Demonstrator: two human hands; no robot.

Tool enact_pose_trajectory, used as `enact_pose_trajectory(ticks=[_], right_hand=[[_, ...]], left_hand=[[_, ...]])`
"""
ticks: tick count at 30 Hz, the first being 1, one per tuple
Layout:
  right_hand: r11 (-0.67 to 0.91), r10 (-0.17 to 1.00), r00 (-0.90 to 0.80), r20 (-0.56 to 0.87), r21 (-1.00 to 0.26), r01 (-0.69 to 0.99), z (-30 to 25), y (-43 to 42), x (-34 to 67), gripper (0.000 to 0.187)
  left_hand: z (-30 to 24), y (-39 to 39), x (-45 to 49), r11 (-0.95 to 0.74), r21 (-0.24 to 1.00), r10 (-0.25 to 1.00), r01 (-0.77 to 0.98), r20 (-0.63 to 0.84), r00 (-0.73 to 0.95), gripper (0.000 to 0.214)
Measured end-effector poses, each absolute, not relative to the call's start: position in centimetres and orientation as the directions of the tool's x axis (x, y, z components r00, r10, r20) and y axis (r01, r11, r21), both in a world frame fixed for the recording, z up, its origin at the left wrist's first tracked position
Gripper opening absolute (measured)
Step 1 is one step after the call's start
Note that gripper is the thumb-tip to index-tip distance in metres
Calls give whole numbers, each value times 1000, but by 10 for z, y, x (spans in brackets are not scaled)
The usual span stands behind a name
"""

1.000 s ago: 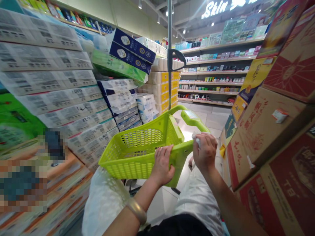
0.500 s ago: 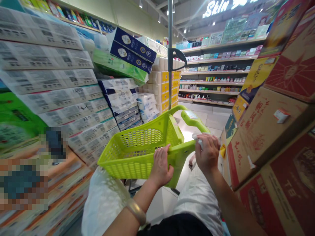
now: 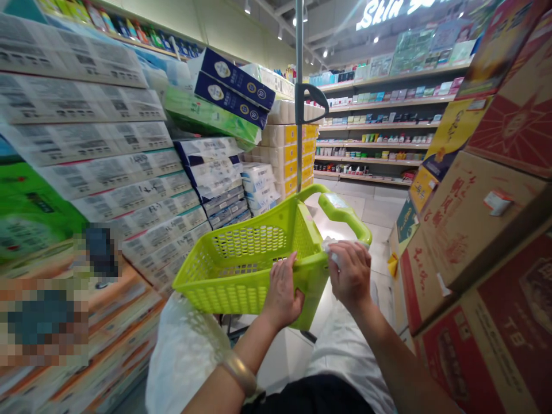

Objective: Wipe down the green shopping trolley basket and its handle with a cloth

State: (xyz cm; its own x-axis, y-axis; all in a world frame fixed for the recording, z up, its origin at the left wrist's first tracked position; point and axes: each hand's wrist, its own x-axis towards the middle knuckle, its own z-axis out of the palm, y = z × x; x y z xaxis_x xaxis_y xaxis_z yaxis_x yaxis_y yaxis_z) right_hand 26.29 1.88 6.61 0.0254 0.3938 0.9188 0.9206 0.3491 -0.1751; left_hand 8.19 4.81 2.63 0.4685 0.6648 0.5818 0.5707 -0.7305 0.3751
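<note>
A lime-green shopping cart [image 3: 241,290] with a perforated basket stands in front of me, its curved handle [image 3: 338,210] toward the right. My left hand [image 3: 282,293] is closed over the near side rim of the basket, thumb on the outer wall. A crumpled white tissue or cloth [image 3: 332,246] shows at the fingers of my right hand [image 3: 351,273], which is closed on it. The right hand presses it against the near arm of the handle, close to the basket's corner. Part of the white piece is hidden under the fingers.
Stacked packs of paper goods [image 3: 99,109] rise on the left, with blue boxes [image 3: 235,80] on top. Cardboard cartons [image 3: 483,224] crowd the right side. A grey pole [image 3: 299,149] rises behind the cart. Stocked shelves [image 3: 388,126] line the back. A white bag-like thing [image 3: 181,356] is below the basket.
My right hand has slid left along the cart's handle arm toward the basket corner, with the white tissue or cloth in it. My left hand has stayed on the rim.
</note>
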Motion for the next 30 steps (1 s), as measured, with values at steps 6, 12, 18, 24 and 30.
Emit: enact_pose_trajectory(ticks=[6,12,18,24,30], right_hand=[[368,383,90,919,-241,898,56,19,231,18],[490,432,-84,898,-156,858,50,16,206,21],[365,356,-35,934,-104,925,70,18,282,15],[512,362,-84,929,-123,850,80,24,328,10],[563,427,22,904,-284,776,82,21,335,10]], left_hand=[[22,50,83,-754,330,624,568,629,463,85],[23,50,76,-786,290,577,546,661,479,79],[39,44,82,-714,448,694,537,555,459,71],[48,45,88,-702,492,709,515,553,438,61],[48,48,94,-691,536,720,484,571,394,54]])
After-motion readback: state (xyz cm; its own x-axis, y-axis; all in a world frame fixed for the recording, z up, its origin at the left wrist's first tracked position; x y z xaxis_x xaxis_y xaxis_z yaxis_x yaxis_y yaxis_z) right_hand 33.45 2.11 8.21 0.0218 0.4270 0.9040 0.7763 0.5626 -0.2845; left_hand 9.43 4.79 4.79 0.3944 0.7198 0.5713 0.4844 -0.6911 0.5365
